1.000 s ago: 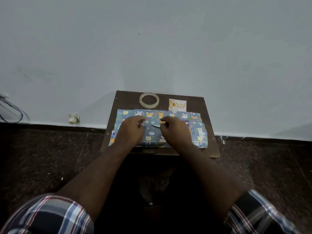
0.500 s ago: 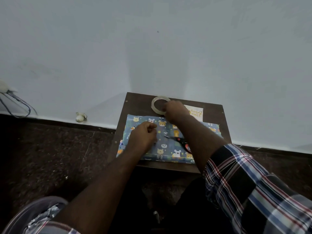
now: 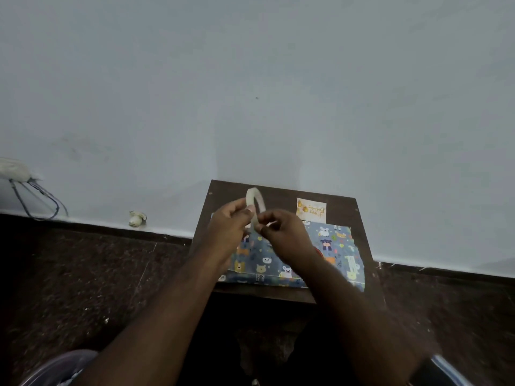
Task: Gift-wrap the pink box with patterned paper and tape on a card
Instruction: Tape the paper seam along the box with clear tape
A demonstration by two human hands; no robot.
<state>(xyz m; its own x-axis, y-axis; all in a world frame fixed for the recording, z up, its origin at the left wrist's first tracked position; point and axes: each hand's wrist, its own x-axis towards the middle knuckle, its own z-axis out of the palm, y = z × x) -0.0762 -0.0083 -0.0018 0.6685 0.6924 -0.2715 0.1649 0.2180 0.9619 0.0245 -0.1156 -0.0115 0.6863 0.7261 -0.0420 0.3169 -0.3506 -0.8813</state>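
The box lies wrapped in blue animal-patterned paper [image 3: 338,254] on a small dark wooden table [image 3: 281,195]. No pink shows. Above the parcel, my left hand [image 3: 230,228] holds a clear tape roll [image 3: 255,200] upright by its rim. My right hand [image 3: 284,236] pinches at the roll's lower edge, thumb and finger tight together on the tape. A small white card [image 3: 311,209] with orange print lies flat at the table's back right. A red sliver of the scissors' handle [image 3: 318,250] peeks out beside my right wrist.
The table stands against a pale wall [image 3: 256,93], on a dark speckled floor [image 3: 83,274]. A white plug with blue cables [image 3: 33,196] hangs at far left. A small white object [image 3: 136,218] lies at the wall's base. My legs are under the table's front edge.
My right hand reached back to the tape roll and lifted it off the table. My left hand left the parcel and took the roll; both hands now hold it above the paper.
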